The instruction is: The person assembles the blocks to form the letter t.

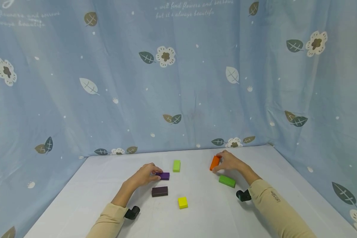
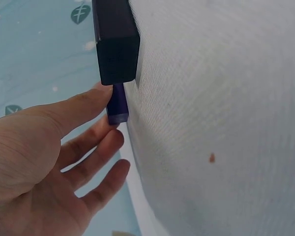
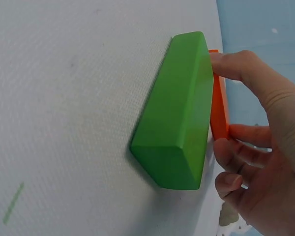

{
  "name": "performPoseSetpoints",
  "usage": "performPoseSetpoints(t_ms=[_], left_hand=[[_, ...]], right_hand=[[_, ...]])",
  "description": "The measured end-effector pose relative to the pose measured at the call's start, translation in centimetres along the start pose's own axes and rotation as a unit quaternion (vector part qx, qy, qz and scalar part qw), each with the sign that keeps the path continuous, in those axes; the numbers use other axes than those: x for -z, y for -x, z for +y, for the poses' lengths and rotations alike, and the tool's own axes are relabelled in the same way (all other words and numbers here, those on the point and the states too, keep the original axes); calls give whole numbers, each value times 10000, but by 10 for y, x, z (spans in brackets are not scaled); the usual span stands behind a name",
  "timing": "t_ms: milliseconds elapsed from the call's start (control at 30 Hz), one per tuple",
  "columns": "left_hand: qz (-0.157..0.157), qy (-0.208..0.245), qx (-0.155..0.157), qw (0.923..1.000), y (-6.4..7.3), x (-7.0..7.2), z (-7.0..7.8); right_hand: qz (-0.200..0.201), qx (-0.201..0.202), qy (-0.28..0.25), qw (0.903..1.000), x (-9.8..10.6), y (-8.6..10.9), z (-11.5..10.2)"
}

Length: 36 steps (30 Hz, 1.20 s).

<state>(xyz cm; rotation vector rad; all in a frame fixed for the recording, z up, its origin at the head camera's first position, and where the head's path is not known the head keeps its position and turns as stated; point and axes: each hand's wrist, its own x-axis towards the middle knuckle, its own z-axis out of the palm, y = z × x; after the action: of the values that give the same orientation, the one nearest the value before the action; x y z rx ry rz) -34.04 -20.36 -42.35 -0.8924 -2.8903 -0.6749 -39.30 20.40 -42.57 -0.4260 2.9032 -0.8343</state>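
Observation:
On the white table, my left hand [image 1: 144, 175] pinches a purple block [image 1: 164, 176] by its left end, between thumb and fingers. In the left wrist view a dark block [image 2: 117, 49] partly covers that purple block. My right hand [image 1: 229, 162] grips an orange block [image 1: 214, 163], its thumb and a finger at opposite ends. A green block [image 1: 227, 181] lies just in front of the right hand. From the right wrist view, this green block hides much of the orange one [image 3: 218, 108]. Whether either held block is off the table, I cannot tell.
A light green block [image 1: 176, 166] lies between the two hands, toward the back. Nearer the front is a yellow block [image 1: 182, 202]. The blue patterned curtain [image 1: 193, 99] hangs behind the table's back edge and along its sides.

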Motion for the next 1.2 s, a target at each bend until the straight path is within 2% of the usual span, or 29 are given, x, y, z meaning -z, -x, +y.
performPoseSetpoints(t_ms=[333,633,1200], left_hand=[[-2,28,63,10000,2,0,3],[-2,-2,-34,10000,2,2,2],[24,-5,-132,9999,3,1,3]], right_hand=[[38,49,98,9999,-2,0,0],[22,62,60,10000,0,3,-2],[35,533,-67,9985,0,9,-16]])
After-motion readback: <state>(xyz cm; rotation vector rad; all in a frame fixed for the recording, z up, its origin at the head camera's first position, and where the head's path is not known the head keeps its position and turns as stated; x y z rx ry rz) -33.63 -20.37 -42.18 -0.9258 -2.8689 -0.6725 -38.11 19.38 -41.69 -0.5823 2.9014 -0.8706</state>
